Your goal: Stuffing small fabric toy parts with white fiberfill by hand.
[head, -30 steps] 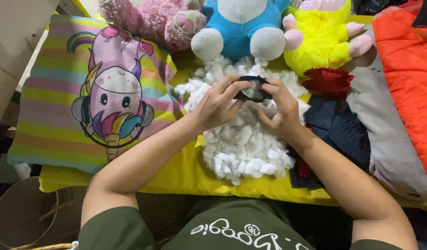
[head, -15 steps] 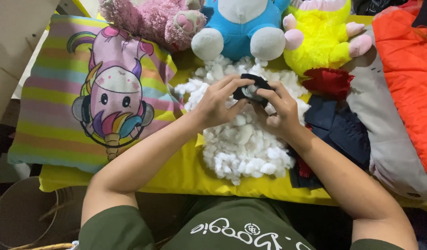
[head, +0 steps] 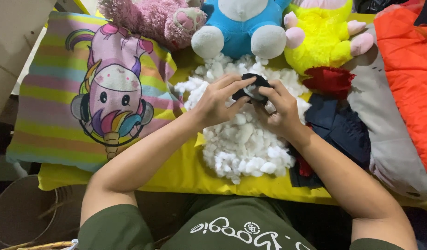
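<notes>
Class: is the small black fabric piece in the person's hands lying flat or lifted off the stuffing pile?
Lifted: both hands, left hand and right hand, pinch the black fabric piece above the white stuffing.

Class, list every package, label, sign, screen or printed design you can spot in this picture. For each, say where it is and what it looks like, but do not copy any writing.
No packages, signs or screens show.
Unicorn cushion: left of the white stuffing pile; rectangular, pastel stripes, a printed cartoon unicorn in pink, white and rainbow colours.
Shirt lettering: bottom centre, on the person's dark green shirt; curved white print.
</notes>
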